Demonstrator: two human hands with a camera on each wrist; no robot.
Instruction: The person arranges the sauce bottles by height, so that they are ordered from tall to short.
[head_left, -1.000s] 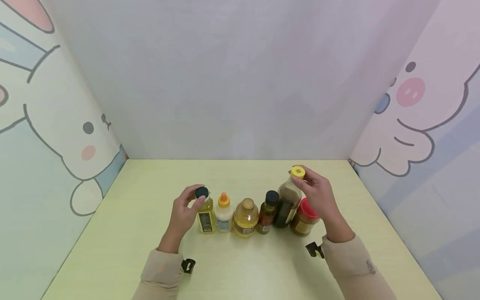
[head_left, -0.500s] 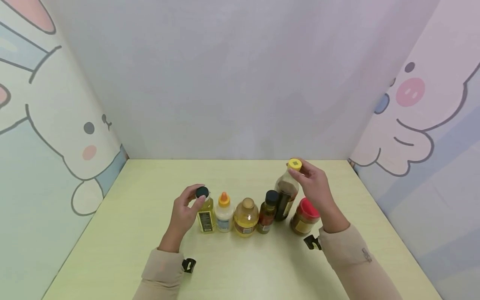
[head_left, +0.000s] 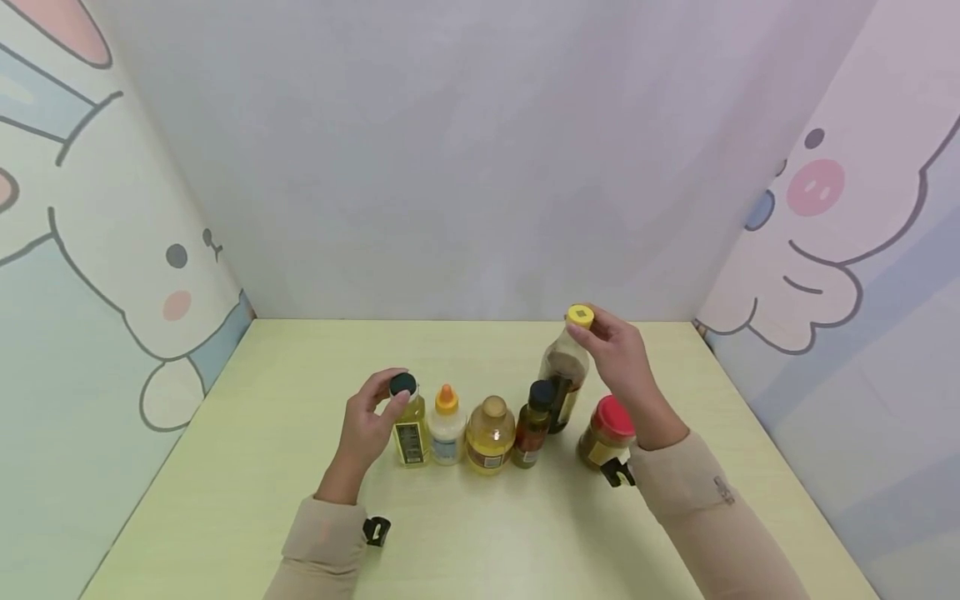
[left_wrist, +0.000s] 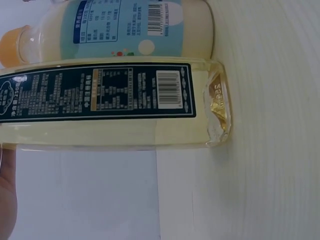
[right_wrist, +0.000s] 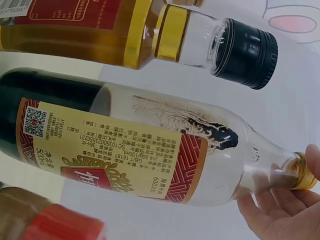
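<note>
My left hand (head_left: pixel 372 421) pinches the dark cap of a square clear bottle of yellow oil (head_left: pixel 411 433), which stands upright at the left end of a row. The left wrist view shows the dark back label of the oil bottle (left_wrist: pixel 100 92). With thumb and fingers at the neck, my right hand (head_left: pixel 618 350) holds a tall vinegar bottle (head_left: pixel 566 367), yellow-capped and partly filled with dark liquid. Its lower part is partly hidden behind a small black-capped amber bottle (head_left: pixel 531 433). In the right wrist view, fingers (right_wrist: pixel 280 207) curl round the neck of the vinegar bottle (right_wrist: pixel 120 135).
Between the hands stand an orange-tipped squeeze bottle (head_left: pixel 446 429) and a round bottle of yellow liquid (head_left: pixel 491 442). A red-lidded jar (head_left: pixel 606 433) sits to the right, partly behind the right wrist. Walls with cartoon animals enclose the pale table (head_left: pixel 480 533).
My right hand has carried the vinegar bottle back and left, away from the red-lidded jar and partly behind the amber bottle. The left hand has stayed on the oil bottle's cap.
</note>
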